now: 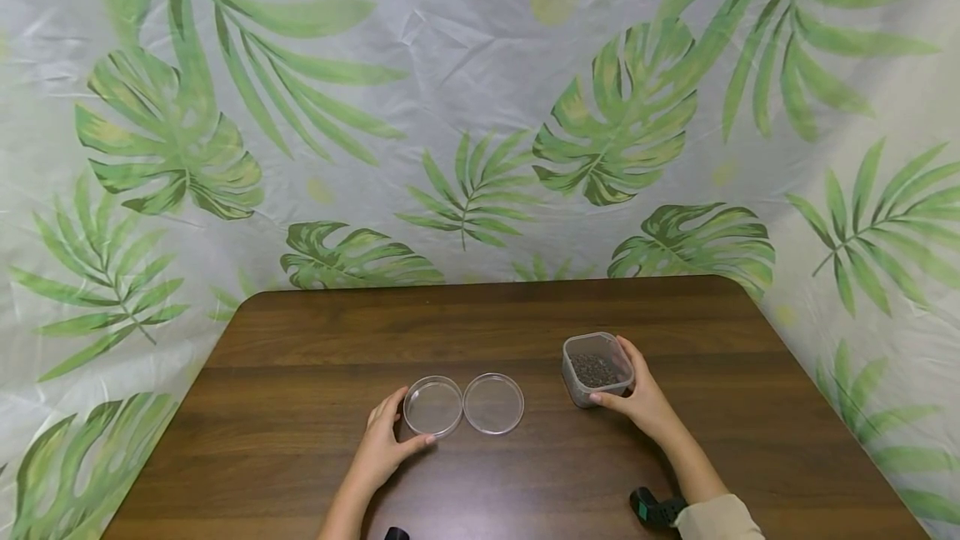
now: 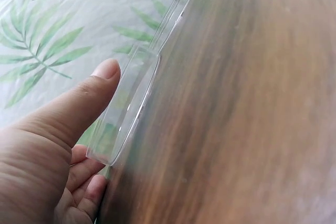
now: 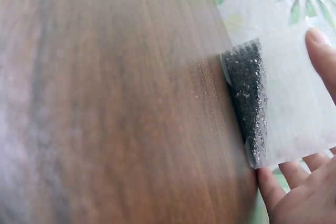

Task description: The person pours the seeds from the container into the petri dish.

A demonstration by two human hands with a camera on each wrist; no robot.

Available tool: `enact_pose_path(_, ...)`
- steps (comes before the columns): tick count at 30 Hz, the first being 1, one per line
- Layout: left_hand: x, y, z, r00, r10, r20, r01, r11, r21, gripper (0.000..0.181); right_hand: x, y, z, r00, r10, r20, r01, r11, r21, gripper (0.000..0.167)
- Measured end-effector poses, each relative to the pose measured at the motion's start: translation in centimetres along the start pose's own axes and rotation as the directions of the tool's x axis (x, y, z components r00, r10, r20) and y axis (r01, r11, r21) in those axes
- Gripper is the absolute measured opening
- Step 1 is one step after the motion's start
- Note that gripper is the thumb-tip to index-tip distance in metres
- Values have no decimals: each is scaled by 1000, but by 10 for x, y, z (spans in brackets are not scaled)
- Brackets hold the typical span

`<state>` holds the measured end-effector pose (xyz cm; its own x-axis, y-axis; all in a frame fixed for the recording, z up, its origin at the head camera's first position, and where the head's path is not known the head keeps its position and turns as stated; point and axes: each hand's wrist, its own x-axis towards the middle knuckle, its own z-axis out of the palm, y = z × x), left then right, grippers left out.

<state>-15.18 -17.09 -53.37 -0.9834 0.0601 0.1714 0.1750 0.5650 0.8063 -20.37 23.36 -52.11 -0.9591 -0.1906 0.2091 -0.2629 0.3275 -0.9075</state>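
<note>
Two clear round petri dish halves lie side by side on the table, their rims touching or nearly so. Around the left petri dish (image 1: 433,407) my left hand (image 1: 381,444) has its thumb at the near edge and its fingers at the left side; the left wrist view shows the dish's wall (image 2: 128,103) between thumb and fingers. The right petri dish half (image 1: 493,404) is untouched. My right hand (image 1: 641,394) grips a squarish translucent plastic container (image 1: 581,394) from its right side. Dark grains like soil (image 3: 245,82) fill its lower part.
The brown wooden table (image 1: 300,357) has rounded far corners. Behind it hangs a leaf-patterned curtain (image 1: 465,65). A black wrist device (image 1: 656,511) sits by the right forearm. A few tiny specks lie beside the container in the right wrist view.
</note>
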Motion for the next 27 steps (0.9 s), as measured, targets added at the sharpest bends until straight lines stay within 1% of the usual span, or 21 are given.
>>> enact_pose_path(4,0,0,1,1000,8,-5,-8,1000,13,89,1,3,-1,1000,3,0,-3,1000,7,97)
enact_pose_path(11,1,-1,2,1000,3,-17,-3,1000,25,87,2,5,-1,1000,7,11,-7,1000,19,98)
enact_pose_path(16,0,-1,2,1000,4,-21,-3,999,33,86,3,4,0,1000,-7,8,7,1000,27,100)
enact_pose_path(23,0,-1,3,1000,6,-30,-5,999,36,86,5,5,1,997,-80,5,79,994,72,101)
enact_pose_path(27,0,-1,3,999,9,-37,-8,999,34,85,6,6,2,998,-62,-5,62,996,60,100)
